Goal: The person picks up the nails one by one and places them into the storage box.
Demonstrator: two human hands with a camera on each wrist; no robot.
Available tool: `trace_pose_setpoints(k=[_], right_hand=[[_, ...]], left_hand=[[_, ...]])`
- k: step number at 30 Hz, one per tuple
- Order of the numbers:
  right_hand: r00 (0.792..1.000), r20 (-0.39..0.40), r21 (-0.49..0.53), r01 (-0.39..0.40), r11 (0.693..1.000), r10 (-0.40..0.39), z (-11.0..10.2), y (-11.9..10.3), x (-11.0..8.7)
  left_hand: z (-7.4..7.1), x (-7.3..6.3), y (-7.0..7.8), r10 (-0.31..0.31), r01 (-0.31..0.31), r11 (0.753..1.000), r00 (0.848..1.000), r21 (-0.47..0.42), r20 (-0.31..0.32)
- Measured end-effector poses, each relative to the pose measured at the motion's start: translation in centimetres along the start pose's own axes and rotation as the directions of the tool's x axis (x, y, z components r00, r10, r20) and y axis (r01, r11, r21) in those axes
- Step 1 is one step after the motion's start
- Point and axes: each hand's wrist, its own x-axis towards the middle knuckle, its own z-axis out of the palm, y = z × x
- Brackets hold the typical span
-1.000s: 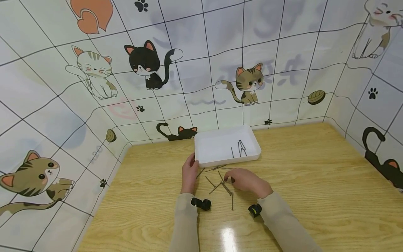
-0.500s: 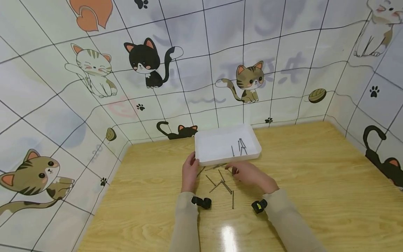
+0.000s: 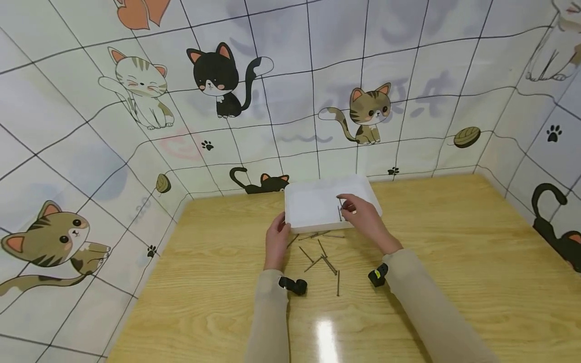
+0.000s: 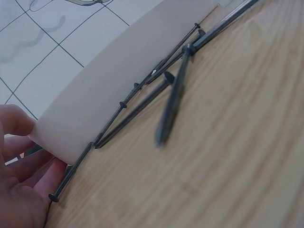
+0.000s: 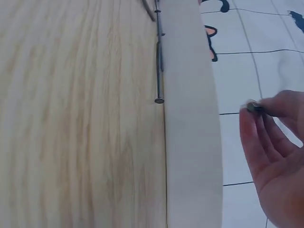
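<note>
A white tray (image 3: 310, 204) stands on the wooden table near the back wall. My left hand (image 3: 276, 244) holds its front left corner, with fingers curled at the tray wall (image 4: 109, 76) in the left wrist view. Over the tray's right half, my right hand (image 3: 366, 219) pinches a nail (image 5: 253, 106) between thumb and fingertips, its head towards the right wrist camera. Below the pinch a nail (image 3: 339, 214) lies in the tray; the hand hides the others there. Several loose nails (image 3: 329, 265) are scattered before the tray, some lying along the foot of its front wall.
Both hands reach over a light wooden table (image 3: 218, 282). A tiled wall covering (image 3: 295, 116) with cartoon cats rises close behind the tray and on both sides. One nail (image 3: 338, 283) lies nearest the person, between the two forearms.
My right hand has picked up a nail from the table and moved it up and over the tray. The left hand has kept its place at the tray's corner. The head view has shifted slightly.
</note>
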Motion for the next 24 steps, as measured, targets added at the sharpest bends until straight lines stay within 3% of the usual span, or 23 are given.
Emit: trace_pose_setpoints(k=[8, 15, 20, 24], right_hand=[[0.992, -0.112, 0.092, -0.048, 0.995, 0.058, 1.6, 1.2, 2.6], [0.967, -0.204, 0.233, -0.106, 0.967, 0.155, 2.7, 2.0, 4.1], [0.961, -0.197, 0.220, -0.148, 0.964, 0.193, 3.1, 2.5, 4.5], [0.967, -0.148, 0.201, -0.176, 0.964, 0.207, 3.3, 2.6, 4.9]], left_hand=[[0.0, 0.3, -0.6, 0.015, -0.015, 1.000, 1.000, -0.003, 0.004], [0.3, -0.1, -0.5, 0.010, -0.009, 1.000, 1.000, -0.029, 0.014], [0.3, -0.4, -0.4, 0.003, -0.003, 1.000, 1.000, -0.014, 0.021], [0.0, -0.1, -0.4, -0.001, 0.001, 1.000, 1.000, -0.024, 0.018]])
